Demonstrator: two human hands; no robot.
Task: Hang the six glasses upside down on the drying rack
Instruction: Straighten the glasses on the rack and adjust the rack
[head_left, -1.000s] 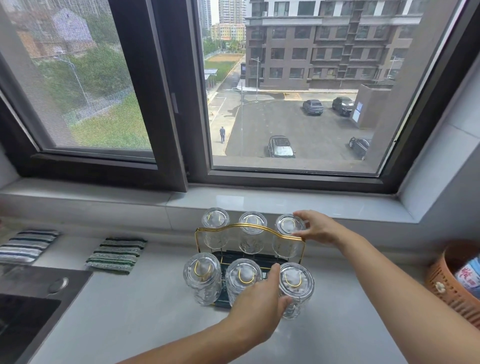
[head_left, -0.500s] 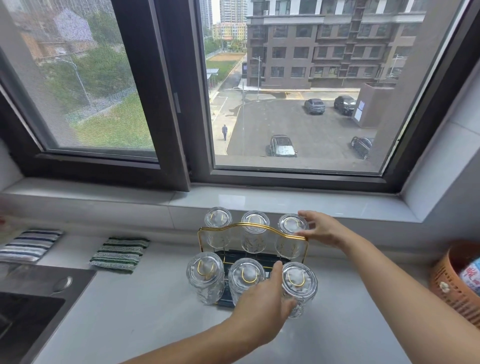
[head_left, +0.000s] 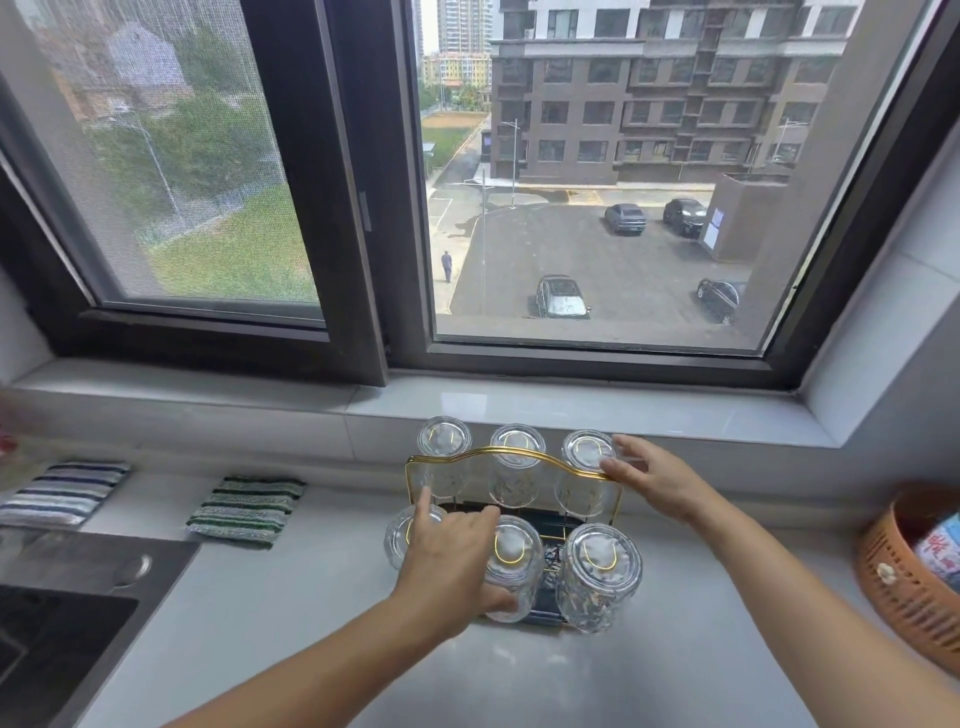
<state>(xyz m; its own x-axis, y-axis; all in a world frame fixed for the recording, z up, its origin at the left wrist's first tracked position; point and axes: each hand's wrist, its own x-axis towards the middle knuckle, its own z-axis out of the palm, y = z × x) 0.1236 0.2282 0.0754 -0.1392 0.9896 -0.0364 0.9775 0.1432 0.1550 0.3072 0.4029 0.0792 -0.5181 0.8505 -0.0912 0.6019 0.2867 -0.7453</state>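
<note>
Six clear glasses stand upside down on the drying rack (head_left: 540, 605), whose gold handle (head_left: 514, 453) arches across the middle. The back row is left (head_left: 444, 441), middle (head_left: 518, 447) and right (head_left: 587, 451). In front are a left glass (head_left: 396, 540), a middle glass (head_left: 514, 553) and a right glass (head_left: 600, 569). My left hand (head_left: 449, 566) lies spread over the front left glass, hiding most of it, with its thumb against the front middle glass. My right hand (head_left: 657, 480) has its fingertips on the handle's right end and the back right glass.
Two striped cloths (head_left: 248, 512) (head_left: 62, 491) lie at the left of the grey counter (head_left: 649, 665). A dark sink (head_left: 57, 623) fills the front left corner. An orange basket (head_left: 904, 587) stands at the right edge. The window sill (head_left: 623, 410) runs just behind the rack.
My left hand has moved left, from between the front middle and front right glasses onto the front left glass. My right hand stays at the back right glass.
</note>
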